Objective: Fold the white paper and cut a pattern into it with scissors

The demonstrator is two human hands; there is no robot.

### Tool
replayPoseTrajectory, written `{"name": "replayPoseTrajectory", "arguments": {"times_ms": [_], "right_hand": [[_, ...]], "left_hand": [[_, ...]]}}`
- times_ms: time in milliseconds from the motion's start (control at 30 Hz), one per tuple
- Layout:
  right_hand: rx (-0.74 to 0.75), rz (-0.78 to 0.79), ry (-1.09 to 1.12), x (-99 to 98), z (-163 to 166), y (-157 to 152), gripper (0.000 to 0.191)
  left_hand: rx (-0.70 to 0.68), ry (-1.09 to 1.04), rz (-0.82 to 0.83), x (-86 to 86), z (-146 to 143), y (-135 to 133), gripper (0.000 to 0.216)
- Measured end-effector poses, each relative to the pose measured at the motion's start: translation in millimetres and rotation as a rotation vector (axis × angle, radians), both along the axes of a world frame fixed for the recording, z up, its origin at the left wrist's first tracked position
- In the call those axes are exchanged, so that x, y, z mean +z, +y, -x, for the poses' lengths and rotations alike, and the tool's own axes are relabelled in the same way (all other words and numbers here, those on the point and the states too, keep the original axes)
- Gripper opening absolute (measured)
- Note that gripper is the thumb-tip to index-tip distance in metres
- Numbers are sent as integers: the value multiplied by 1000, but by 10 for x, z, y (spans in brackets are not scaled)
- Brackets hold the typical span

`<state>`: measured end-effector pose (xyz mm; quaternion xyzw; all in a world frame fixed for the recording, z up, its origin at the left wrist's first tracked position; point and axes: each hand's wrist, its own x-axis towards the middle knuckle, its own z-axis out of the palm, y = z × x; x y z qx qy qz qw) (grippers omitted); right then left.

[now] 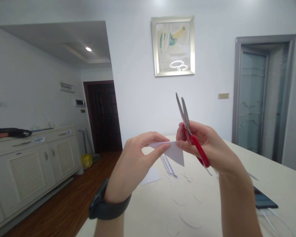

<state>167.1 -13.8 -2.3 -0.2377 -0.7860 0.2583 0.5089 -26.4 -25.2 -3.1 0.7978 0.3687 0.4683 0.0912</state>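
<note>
My left hand [135,158] pinches a folded white paper triangle [174,152] held up over the table. My right hand [207,144] grips red-handled scissors [187,126], blades nearly closed and pointing up, and its fingertips also touch the right side of the paper. A dark band sits on my left wrist. Both hands are raised above the white table [281,181].
White paper scraps and strips [169,166] lie on the table under the hands. A dark phone or tablet [262,199] with a white cable lies at the right. A white sideboard [32,164] stands left across the wooden floor.
</note>
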Motion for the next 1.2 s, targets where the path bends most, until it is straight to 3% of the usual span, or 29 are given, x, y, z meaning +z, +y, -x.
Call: {"name": "replayPoseTrajectory", "arguments": {"times_ms": [233,533,767,1000,1200], "right_hand": [[-24,10,11,4,-23,30,8],[51,73,57,1,-15,108,9],[78,74,96,-9,24,118,13],[56,4,140,-9,47,79,11],[99,-38,205,-5,113,34,16]], "left_hand": [[81,-109,-79,-13,32,-67,16],[44,-252,-167,-26,58,-68,13],[20,-278,-128,-37,1,11,14],[-150,-430,-72,-30,-24,-4,6],[-200,-421,79,-68,-33,22,8]]}}
